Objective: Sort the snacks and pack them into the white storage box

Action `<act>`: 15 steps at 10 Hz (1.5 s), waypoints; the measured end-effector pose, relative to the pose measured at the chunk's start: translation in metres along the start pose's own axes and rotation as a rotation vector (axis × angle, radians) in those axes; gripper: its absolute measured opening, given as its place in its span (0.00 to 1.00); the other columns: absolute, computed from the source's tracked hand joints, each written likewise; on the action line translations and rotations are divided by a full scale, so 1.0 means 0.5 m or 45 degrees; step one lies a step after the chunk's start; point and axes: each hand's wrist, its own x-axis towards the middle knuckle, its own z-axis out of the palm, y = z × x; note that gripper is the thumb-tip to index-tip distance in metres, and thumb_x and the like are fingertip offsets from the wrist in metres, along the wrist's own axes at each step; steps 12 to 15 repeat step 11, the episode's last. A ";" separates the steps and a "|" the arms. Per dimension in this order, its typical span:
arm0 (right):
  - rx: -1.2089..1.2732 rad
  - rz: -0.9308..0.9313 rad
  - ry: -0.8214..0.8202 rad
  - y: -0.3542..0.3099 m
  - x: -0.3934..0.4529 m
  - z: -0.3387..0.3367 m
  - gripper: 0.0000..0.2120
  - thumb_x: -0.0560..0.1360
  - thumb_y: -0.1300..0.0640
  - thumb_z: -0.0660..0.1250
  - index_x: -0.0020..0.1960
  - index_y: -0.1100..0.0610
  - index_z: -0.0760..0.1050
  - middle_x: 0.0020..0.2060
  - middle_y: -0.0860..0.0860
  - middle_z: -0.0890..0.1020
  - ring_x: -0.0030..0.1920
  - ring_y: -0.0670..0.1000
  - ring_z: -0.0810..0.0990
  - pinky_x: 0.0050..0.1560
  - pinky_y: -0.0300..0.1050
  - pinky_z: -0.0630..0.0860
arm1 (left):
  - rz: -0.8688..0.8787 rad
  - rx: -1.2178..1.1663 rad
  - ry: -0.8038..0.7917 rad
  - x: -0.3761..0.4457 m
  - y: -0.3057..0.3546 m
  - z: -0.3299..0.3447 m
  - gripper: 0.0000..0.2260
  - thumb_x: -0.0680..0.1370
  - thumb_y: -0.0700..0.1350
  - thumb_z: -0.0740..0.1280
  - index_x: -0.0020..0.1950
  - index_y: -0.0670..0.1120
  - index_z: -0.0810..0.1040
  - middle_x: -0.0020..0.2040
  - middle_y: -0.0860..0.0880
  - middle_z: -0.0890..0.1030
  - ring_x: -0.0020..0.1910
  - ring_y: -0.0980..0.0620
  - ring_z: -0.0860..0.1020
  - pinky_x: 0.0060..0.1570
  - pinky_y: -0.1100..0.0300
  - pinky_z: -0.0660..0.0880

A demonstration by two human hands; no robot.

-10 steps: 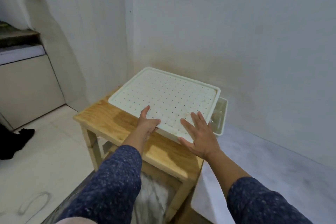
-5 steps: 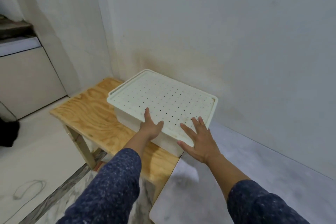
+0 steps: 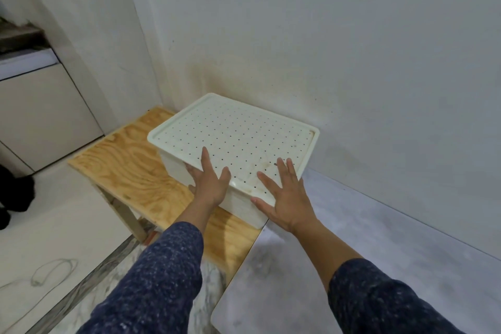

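Closing step: left hand (image 3: 210,184) and right hand (image 3: 284,195), fingers spread flat, press perforated white plastic lid (image 3: 238,130) onto white storage box (image 3: 174,168); next, seat the far rim, possibly raised.

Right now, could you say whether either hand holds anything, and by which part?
Nothing is gripped: left hand and right hand rest flat on the lid, at its near edge.

Both arms outstretched, left grip (image 3: 208,186) and right grip (image 3: 286,198) palms down, fingers spread.
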 end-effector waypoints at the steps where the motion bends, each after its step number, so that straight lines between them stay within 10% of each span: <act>1: -0.046 0.002 -0.016 0.002 0.007 0.000 0.36 0.70 0.28 0.48 0.75 0.40 0.54 0.77 0.51 0.40 0.75 0.51 0.31 0.74 0.61 0.44 | -0.004 0.045 0.017 0.004 -0.002 0.002 0.33 0.79 0.58 0.57 0.76 0.57 0.38 0.78 0.40 0.42 0.76 0.44 0.35 0.72 0.37 0.43; 8: -0.032 0.151 -0.354 -0.025 0.046 -0.008 0.34 0.72 0.29 0.53 0.75 0.36 0.48 0.77 0.47 0.40 0.77 0.51 0.35 0.73 0.64 0.46 | -0.076 0.067 -0.168 0.057 -0.047 -0.034 0.32 0.76 0.64 0.59 0.76 0.60 0.48 0.77 0.42 0.53 0.76 0.41 0.52 0.69 0.44 0.62; 10: 0.047 0.197 -0.189 -0.055 0.014 0.003 0.30 0.78 0.40 0.57 0.76 0.43 0.51 0.78 0.49 0.44 0.77 0.51 0.38 0.76 0.58 0.48 | 0.245 -0.216 -0.095 -0.012 -0.121 -0.049 0.33 0.79 0.53 0.61 0.77 0.56 0.43 0.74 0.44 0.64 0.70 0.44 0.68 0.64 0.50 0.70; 11: 0.111 0.211 0.138 -0.087 -0.072 0.046 0.30 0.77 0.50 0.61 0.75 0.42 0.53 0.78 0.48 0.45 0.77 0.48 0.39 0.76 0.53 0.45 | 0.070 -0.354 -0.156 -0.084 -0.209 -0.062 0.34 0.79 0.42 0.63 0.77 0.54 0.46 0.70 0.44 0.70 0.63 0.45 0.75 0.52 0.55 0.73; 15: 0.111 0.211 0.138 -0.087 -0.072 0.046 0.30 0.77 0.50 0.61 0.75 0.42 0.53 0.78 0.48 0.45 0.77 0.48 0.39 0.76 0.53 0.45 | 0.070 -0.354 -0.156 -0.084 -0.209 -0.062 0.34 0.79 0.42 0.63 0.77 0.54 0.46 0.70 0.44 0.70 0.63 0.45 0.75 0.52 0.55 0.73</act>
